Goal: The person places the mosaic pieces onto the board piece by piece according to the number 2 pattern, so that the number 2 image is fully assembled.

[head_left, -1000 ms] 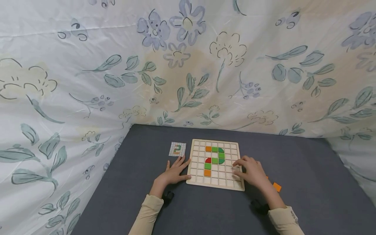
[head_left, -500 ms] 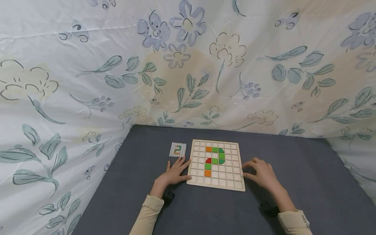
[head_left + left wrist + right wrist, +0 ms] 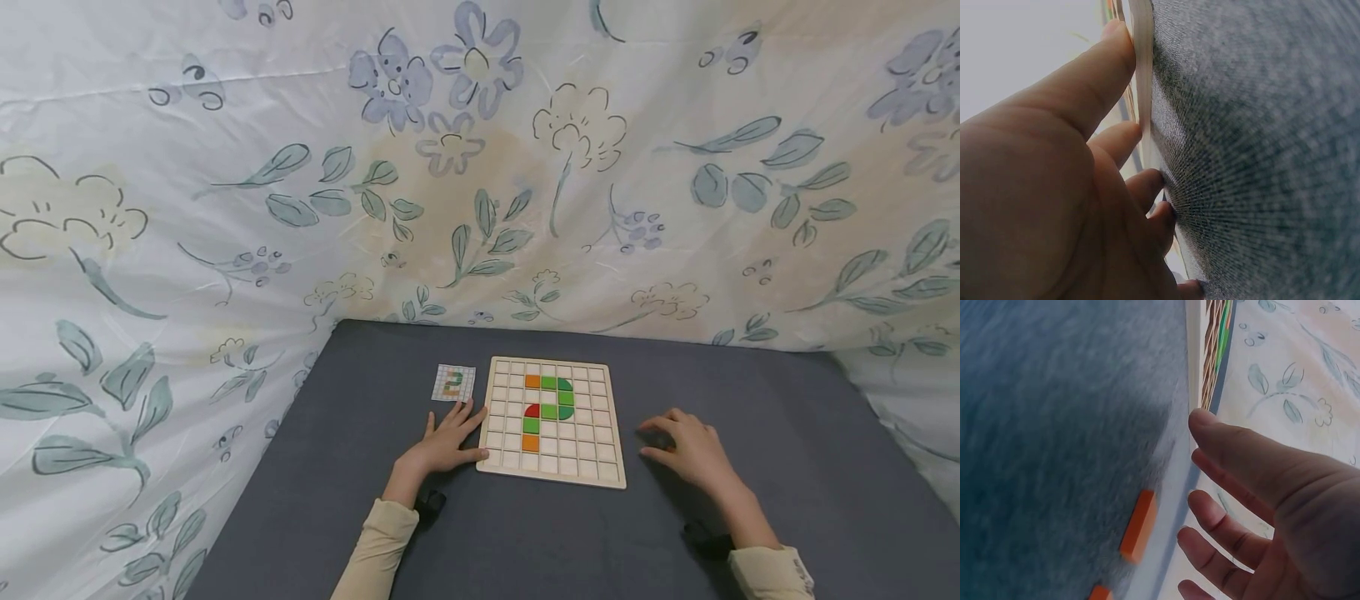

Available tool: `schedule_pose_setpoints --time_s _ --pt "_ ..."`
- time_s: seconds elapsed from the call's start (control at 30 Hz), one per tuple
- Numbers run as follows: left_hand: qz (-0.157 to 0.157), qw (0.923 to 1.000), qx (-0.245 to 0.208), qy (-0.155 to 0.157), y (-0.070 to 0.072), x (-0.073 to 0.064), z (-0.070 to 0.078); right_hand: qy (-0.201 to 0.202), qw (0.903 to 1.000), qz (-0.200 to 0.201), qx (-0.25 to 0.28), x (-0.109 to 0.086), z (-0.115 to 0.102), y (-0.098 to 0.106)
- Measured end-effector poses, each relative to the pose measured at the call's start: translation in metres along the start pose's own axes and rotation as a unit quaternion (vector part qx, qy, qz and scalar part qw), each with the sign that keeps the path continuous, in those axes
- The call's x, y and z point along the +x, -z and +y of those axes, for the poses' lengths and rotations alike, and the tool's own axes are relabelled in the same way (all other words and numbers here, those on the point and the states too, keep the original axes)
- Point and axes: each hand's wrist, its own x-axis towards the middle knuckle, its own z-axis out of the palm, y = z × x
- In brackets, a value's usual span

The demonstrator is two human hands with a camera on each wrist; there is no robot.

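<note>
A wooden grid board (image 3: 502, 457) lies on the dark table. Orange, green and red tiles (image 3: 549, 411) sit in its squares, forming a curved figure. My left hand (image 3: 441, 442) has its fingers spread, with thumb and index finger at the board's left edge. To the right of the board, my right hand (image 3: 693, 450) hovers with thumb and fingers apart and nothing between them. Beneath it, the right wrist view shows an orange block (image 3: 1139, 526) on the table, with part of a second orange block (image 3: 1101, 592) lower down. In the head view the hand mostly hides these blocks.
A small card (image 3: 453, 382) with a coloured gridded figure lies beyond the left fingertips, left of the board. Floral cloth (image 3: 480, 167) hangs behind the dark table (image 3: 540, 550) and along its left side.
My right hand has moved right, from over the board's right edge to the table beside it, covering the orange blocks. The left hand stays at the board; the tiles look the same.
</note>
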Motion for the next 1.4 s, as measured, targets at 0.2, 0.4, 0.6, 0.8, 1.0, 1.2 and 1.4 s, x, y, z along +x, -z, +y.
schedule_pose_setpoints --time_s 0.2,0.4,0.6,0.8,1.0,1.2,1.4 --pt "-0.001 1.0 0.001 0.001 -0.001 0.0 0.0 -0.016 0.9999 -0.003 -0.005 -0.005 0.008 0.002" --pt "-0.003 1.0 -0.002 0.004 0.0 0.0 0.0 -0.025 0.9996 -0.011 -0.005 -0.01 0.017 0.003" --pt "-0.005 1.0 -0.002 0.004 0.0 0.0 -0.001 -0.044 0.9986 -0.028 -0.007 -0.014 0.025 0.006" --pt "-0.002 1.0 -0.005 0.003 0.001 0.0 0.0 -0.053 0.9976 -0.041 -0.014 -0.018 0.03 0.011" --pt "-0.001 1.0 -0.007 0.002 0.001 0.0 -0.001 -0.057 0.9969 -0.054 -0.012 -0.021 0.038 0.017" --pt "-0.001 1.0 0.0 0.003 0.001 0.001 -0.002 -0.062 0.9962 -0.058 -0.019 -0.021 0.039 0.017" --pt "-0.002 1.0 -0.001 0.003 0.0 0.002 0.0 -0.063 0.9963 -0.053 -0.023 -0.021 0.039 0.015"
